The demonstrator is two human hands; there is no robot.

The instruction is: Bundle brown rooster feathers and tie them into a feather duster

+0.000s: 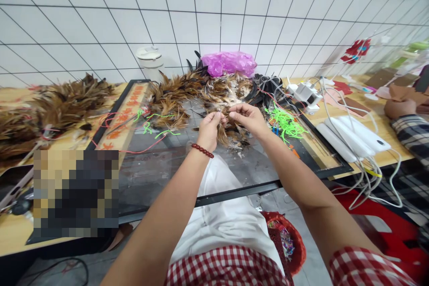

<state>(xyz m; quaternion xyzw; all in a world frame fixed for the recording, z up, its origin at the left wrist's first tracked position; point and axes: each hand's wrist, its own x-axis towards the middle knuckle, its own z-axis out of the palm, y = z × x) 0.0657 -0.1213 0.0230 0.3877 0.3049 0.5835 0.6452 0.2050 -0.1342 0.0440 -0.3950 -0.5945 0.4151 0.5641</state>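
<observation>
My left hand (209,130) is closed in a pinch on a small bunch of brown feathers (224,133) that hangs down between my hands. A red bead bracelet sits on that wrist. My right hand (246,117) pinches the top of the same bunch, fingertips almost meeting the left hand's. Both hands hover over a dark glass-topped table (157,165). Behind them lies a big heap of brown and black feathers (187,91). Green ties (284,123) lie just right of my right hand.
Another feather pile (56,107) covers the far left. A pink plastic bag (229,63) and a white jar (150,60) stand by the tiled wall. White power banks with cables (351,136) lie at right, near another person's arm (405,114). A red basket (288,241) sits below.
</observation>
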